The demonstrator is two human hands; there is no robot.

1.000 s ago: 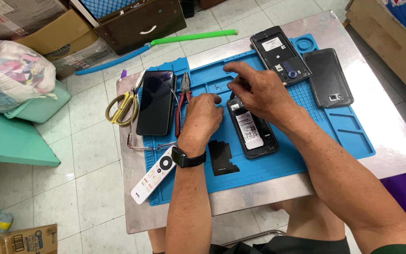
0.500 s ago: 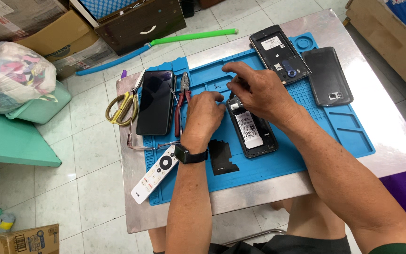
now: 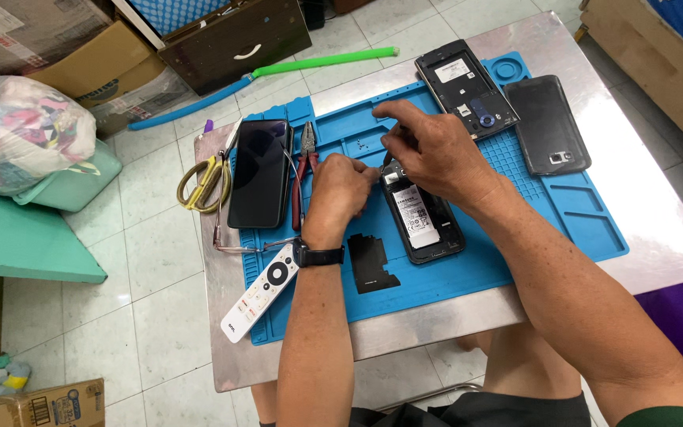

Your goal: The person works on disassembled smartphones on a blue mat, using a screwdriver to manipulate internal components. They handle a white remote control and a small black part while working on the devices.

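Under both hands' grip, opened phone point(image 3: 423, 213) (battery showing), blue mat point(image 3: 547, 229)

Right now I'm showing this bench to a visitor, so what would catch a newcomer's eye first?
Both hands, left hand and right hand, meet over an opened phone in the middle of the blue mat. Another opened phone lies at the mat's far edge, a white remote at its near left corner.

The worktop point(image 3: 658, 213) is brushed metal with a dull sheen. On it lies a matt blue rubbery repair mat point(image 3: 563, 205), ribbed and moulded. The opened phone point(image 3: 423, 217) shows matt black plastic and a paper-labelled battery. The intact phone point(image 3: 260, 172) has glossy glass. The remote point(image 3: 260, 292) is smooth white plastic.
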